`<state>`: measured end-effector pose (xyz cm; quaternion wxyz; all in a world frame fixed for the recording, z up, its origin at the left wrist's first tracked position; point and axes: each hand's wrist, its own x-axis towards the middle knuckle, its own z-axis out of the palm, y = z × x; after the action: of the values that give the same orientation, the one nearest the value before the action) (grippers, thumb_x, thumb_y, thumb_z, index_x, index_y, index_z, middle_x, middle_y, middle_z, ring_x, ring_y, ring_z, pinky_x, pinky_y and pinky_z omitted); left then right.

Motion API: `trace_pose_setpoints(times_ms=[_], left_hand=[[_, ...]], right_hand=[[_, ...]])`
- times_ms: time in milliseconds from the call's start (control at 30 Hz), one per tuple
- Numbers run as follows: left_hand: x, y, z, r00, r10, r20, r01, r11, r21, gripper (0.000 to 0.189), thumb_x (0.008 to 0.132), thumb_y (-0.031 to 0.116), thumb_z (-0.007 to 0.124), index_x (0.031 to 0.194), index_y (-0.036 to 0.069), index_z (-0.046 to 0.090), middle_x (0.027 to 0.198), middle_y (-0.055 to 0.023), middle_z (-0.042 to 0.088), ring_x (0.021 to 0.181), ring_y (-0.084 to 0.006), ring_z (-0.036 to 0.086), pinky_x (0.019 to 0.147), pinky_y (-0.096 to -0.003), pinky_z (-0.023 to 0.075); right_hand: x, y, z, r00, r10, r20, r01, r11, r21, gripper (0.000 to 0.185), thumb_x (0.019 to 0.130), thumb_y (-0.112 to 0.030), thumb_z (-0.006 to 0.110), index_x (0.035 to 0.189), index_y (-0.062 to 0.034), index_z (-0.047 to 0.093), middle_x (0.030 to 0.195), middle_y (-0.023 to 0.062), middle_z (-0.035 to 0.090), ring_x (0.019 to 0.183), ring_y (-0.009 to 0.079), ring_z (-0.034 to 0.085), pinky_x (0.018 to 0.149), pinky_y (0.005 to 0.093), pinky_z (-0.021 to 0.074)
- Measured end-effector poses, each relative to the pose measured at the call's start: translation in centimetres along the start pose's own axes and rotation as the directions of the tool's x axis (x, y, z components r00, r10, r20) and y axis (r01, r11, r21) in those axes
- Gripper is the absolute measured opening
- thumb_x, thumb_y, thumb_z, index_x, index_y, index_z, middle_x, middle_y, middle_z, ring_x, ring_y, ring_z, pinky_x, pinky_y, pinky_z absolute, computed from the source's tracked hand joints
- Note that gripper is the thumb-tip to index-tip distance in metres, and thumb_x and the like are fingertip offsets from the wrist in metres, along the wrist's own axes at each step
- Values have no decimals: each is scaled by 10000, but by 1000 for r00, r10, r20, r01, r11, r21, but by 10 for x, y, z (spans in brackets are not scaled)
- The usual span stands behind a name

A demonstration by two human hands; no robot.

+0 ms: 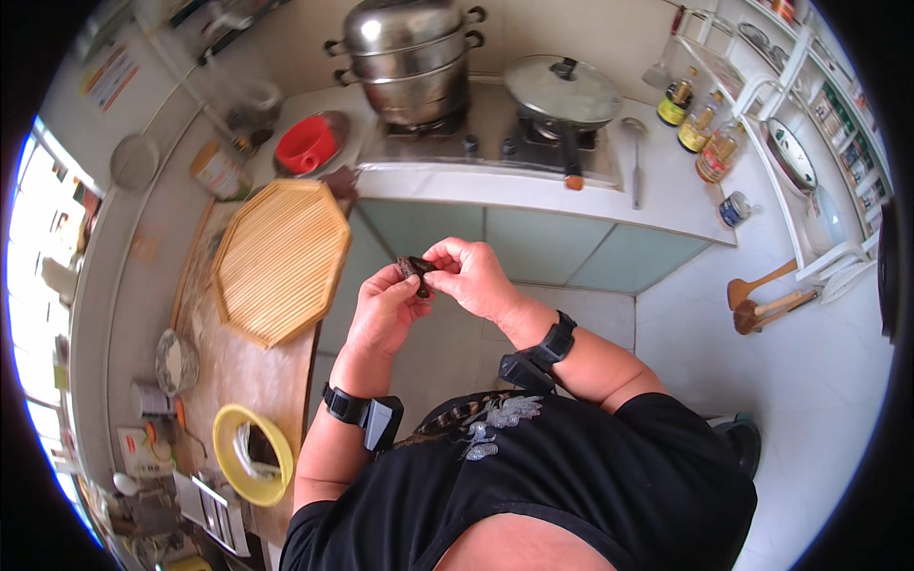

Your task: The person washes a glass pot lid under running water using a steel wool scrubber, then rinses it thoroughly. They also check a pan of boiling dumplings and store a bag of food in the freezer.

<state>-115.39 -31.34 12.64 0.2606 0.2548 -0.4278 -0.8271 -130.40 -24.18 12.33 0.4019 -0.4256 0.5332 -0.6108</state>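
Note:
Between my two hands is a small dark brown, wrinkled piece; its exact kind cannot be told. My left hand pinches its near side between thumb and fingers. From the right, my right hand grips the other side with thumb and fingertips. Both hands are raised in front of my body, over the floor and before the pale green cabinet doors. Part of the dark piece is hidden behind my fingers.
An octagonal slatted wooden tray lies on the left worktop, with a yellow basin nearer me. On the stove stand a steel steamer pot and a lidded pan, its handle pointing towards me. A red container and several bottles flank them.

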Motion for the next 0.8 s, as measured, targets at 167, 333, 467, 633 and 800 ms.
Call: trace_pose_setpoints(times_ms=[167,333,467,633,800], left_hand=[[72,-10,57,991,-112,70,108,992,64,117,926,95,535,986,26,608,873,-59,651,752,-141,630,612,-259,524],[134,-12,86,975,-169,142,157,984,88,161,915,81,554,1057,4,554,898,-90,635,710,-151,628,567,-254,538],[184,-6,89,943,-231,238,216,972,89,132,900,78,570,1010,7,554,856,-96,627,679,-171,625,547,-265,533],[240,17,88,877,-218,428,242,970,-1,76,872,46,584,945,26,575,804,-95,632,664,-193,643,511,-263,535],[287,31,92,877,-186,443,195,981,26,82,859,21,577,941,22,573,792,-120,644,656,-217,652,501,-272,531]], right_hand=[[13,-6,-83,996,-57,-69,52,996,-74,193,762,43,677,941,35,605,824,69,652,749,114,625,680,263,542],[33,-7,-134,987,-68,-147,60,997,-57,229,729,52,706,941,39,620,837,63,627,758,115,621,672,251,544],[58,-16,-151,975,-114,-192,66,969,-240,260,713,42,723,956,58,634,870,87,634,767,116,628,671,255,548],[93,-33,-165,970,-144,-195,92,963,-252,266,721,18,725,969,59,636,847,79,642,727,106,621,664,260,536],[117,-39,-211,931,-132,-341,-15,918,-397,266,777,-87,720,1010,9,635,832,46,641,716,86,599,649,252,512]])
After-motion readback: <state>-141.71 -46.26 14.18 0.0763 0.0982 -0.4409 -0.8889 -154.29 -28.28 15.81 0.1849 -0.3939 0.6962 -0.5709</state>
